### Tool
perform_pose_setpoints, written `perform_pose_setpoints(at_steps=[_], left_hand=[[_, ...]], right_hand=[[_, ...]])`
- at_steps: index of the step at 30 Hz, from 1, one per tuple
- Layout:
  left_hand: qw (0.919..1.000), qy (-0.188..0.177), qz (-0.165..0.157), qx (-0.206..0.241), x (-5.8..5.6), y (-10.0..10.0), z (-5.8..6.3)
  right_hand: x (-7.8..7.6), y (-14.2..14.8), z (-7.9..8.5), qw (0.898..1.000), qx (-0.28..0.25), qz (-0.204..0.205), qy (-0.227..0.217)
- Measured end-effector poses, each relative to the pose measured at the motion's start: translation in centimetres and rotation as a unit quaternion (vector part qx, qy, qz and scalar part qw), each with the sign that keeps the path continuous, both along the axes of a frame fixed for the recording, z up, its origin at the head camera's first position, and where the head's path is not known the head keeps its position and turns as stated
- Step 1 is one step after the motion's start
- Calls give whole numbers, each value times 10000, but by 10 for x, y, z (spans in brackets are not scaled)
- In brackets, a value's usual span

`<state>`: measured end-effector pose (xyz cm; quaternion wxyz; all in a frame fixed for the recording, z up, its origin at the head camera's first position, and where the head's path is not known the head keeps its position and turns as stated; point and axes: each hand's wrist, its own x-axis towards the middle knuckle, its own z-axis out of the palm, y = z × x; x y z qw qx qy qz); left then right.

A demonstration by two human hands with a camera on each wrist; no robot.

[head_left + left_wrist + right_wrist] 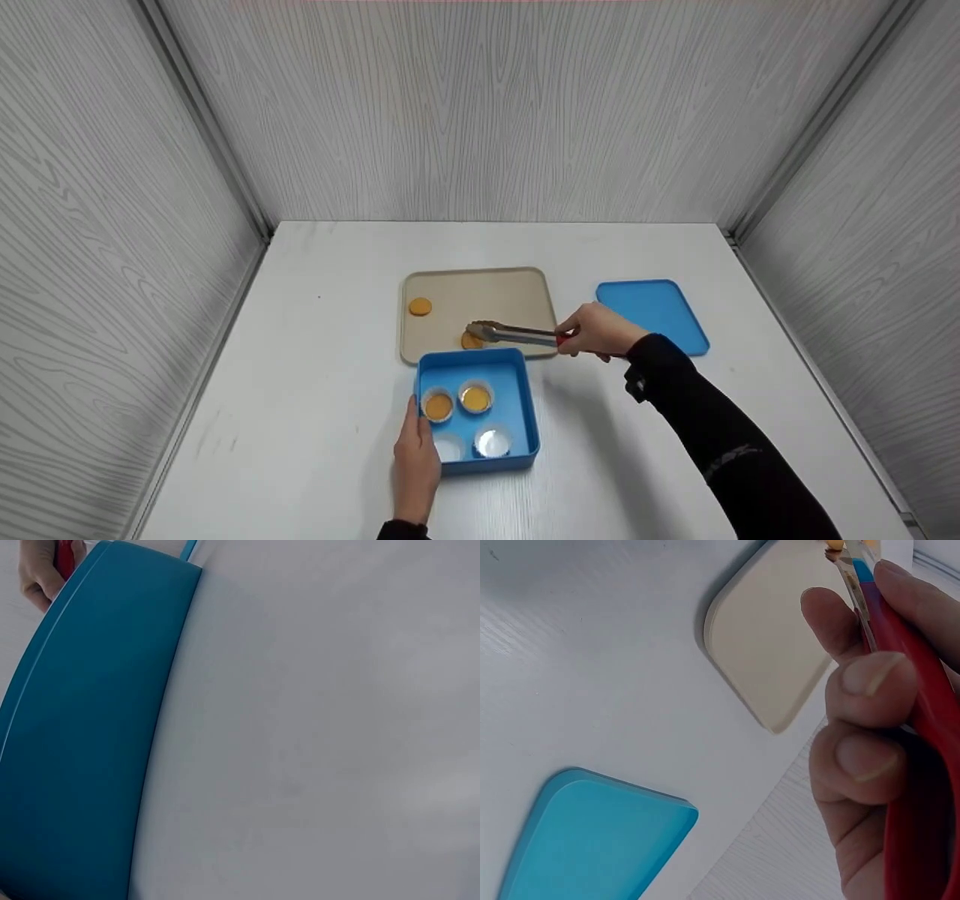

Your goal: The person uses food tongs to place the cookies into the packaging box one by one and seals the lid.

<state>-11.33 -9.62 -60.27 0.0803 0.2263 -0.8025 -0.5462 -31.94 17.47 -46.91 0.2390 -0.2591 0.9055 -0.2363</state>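
My right hand (600, 330) grips the red handles of metal tongs (525, 337). The tongs' tips are at a round orange-brown disc (470, 341) near the front of the beige tray (510, 292) and partly cover it; whether they pinch it cannot be told. Another such disc (420, 306) lies at the tray's left. My left hand (417, 469) rests along the left wall of a blue box (517, 397), fingers fairly straight. Inside the box, two small cups (438, 405) at the back hold discs; the silvery cup (493, 442) and whitish cup (448, 448) in front show none.
A flat blue tray or lid (652, 307) lies at the right, partly behind the right forearm. The white table (300, 375) is enclosed by grey wood-grain panels (495, 112) at the back and both sides.
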Motion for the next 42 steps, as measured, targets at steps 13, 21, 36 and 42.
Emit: perform_pose_setpoints(at_steps=[13, 21, 36, 42], left_hand=[[10000, -76, -3, -19, -1, 1, 0], [10000, 17, 11, -39, 0, 1, 0], [9997, 241, 6, 87, -2, 0, -4], [9998, 149, 24, 162, -3, 0, -4]], right_hand=[[1, 13, 0, 9997, -237, -10, -17], [0, 23, -1, 9988, -413, -256, -14], [3, 31, -7, 9985, -505, -176, 63], [4, 30, -8, 9987, -456, -201, 44]])
